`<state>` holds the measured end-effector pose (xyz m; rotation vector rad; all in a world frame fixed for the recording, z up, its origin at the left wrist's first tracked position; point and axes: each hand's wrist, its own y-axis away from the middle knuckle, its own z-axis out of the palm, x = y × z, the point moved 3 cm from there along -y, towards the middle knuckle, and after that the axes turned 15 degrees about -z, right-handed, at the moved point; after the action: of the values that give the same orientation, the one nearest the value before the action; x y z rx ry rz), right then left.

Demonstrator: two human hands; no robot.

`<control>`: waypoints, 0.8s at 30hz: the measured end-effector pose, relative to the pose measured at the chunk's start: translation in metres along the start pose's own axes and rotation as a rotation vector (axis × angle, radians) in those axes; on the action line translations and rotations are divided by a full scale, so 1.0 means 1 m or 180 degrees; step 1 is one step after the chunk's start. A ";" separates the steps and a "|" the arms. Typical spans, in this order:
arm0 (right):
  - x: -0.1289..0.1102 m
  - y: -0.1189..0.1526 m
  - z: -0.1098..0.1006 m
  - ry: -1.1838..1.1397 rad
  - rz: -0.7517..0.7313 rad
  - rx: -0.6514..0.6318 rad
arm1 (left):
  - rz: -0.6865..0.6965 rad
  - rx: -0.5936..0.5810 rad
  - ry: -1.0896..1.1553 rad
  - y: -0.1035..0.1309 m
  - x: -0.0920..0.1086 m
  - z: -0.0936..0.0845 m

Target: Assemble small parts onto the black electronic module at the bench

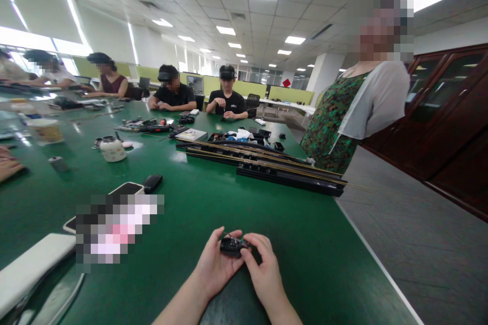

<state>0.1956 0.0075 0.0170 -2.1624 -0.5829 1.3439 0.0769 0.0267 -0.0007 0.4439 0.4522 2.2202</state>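
A small black device with a dark casing and bits of exposed inner parts (231, 246) is held between both hands above the green table (198, 203). My left hand (216, 261) cradles it from the left and below, thumb along its upper edge. At its right end, my right hand (263, 259) pinches with thumb and index finger. Its exact kind is too small to make out. Closest to the hands on the left are a phone (127, 189) and a blurred-out item beside it.
Black rails with thin brass-coloured rods (290, 175) lie across the table ahead. To the left are a white flat box (34, 269), a cable, a small black object (153, 183) and a white jar (113, 149). Several people sit around the table; one person (335, 106) stands at the right.
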 end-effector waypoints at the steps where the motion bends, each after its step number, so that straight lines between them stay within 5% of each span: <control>1: -0.001 0.000 0.001 0.0023 -0.0076 -0.0053 | 0.0002 -0.0017 -0.0017 0.000 0.000 0.000; 12: -0.008 -0.001 0.010 0.0780 -0.0298 -0.0868 | 0.0150 -0.0018 0.0062 0.000 0.000 0.002; 24: -0.005 0.000 0.009 0.0169 -0.0110 -0.0535 | 0.0060 -0.0072 0.0039 0.002 -0.002 0.002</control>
<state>0.1855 0.0067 0.0173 -2.3027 -0.7323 1.2548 0.0778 0.0239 0.0018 0.4245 0.4307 2.2453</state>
